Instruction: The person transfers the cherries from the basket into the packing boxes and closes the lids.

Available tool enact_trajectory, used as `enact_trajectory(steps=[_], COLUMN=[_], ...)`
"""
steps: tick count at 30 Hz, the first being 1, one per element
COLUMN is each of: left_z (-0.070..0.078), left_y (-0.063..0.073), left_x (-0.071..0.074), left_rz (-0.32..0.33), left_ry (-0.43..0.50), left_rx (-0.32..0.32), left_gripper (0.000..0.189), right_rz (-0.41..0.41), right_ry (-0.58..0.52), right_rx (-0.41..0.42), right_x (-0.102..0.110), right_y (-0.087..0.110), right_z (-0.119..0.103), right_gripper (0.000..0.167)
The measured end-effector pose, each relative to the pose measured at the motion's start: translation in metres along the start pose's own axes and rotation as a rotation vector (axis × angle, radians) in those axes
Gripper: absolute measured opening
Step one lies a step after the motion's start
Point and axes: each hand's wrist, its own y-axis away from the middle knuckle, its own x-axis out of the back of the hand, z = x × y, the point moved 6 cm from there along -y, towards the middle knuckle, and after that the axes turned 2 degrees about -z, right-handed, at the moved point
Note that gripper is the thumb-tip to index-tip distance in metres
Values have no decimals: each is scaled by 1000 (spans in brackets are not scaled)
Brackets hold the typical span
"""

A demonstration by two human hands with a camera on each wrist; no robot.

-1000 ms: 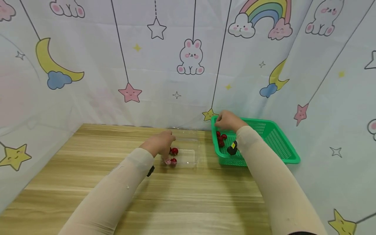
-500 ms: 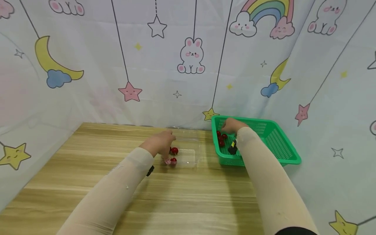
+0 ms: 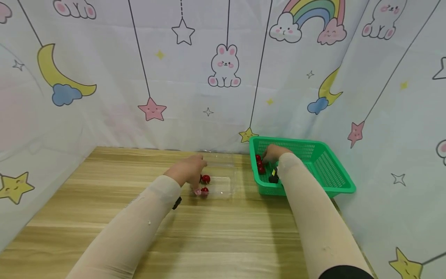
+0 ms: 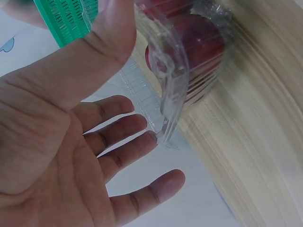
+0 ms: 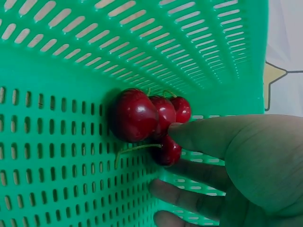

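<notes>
My left hand (image 3: 188,170) rests at the left side of a clear plastic clamshell box (image 3: 228,190), its lid raised at the back. Its thumb lies against the box, while the other fingers (image 4: 128,125) stretch loosely along the plastic. Red cherries (image 3: 206,179) with stems sit at that end of the box, partly hidden by the hand. Down inside the green basket (image 3: 334,190) is my right hand (image 3: 274,154). Thumb and index finger stand on either side of a cherry (image 5: 168,151) and appear to pinch it. Touching that cherry are other cherries (image 5: 135,116), clustered by the basket wall.
Both containers stand near the back of a wooden table (image 3: 209,232), the basket to the right of the box. A white cloth (image 3: 122,124) with cartoon prints hangs behind and at the sides. Each wrist wears a small black camera (image 3: 273,176).
My right hand has come down from above the basket's left rim to the cherries inside. My left hand has stayed at the box.
</notes>
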Motion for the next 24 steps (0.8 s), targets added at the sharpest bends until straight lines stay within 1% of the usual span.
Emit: enact_trajectory(steps=[10, 13, 17, 21, 24], left_z=[0, 0, 0, 1, 1], left_y=[-1, -2, -2, 0, 0], left_x=[0, -1, -1, 1, 1], left_rz=[-3, -5, -3, 0, 0], left_ry=[-6, -9, -8, -13, -21], left_rx=[-3, -3, -6, -12, -11], left_gripper=[112, 112, 112, 112, 112], right_rz=[24, 23, 43, 75, 90], right_ry=[-67, -72, -90, -143, -174], right_rx=[0, 5, 11, 6, 3], right_x=[-3, -2, 0, 4, 10], right_y=[3, 5, 9, 13, 18], right_z=[0, 2, 3, 4, 4], right_gripper=[41, 39, 37, 29, 25])
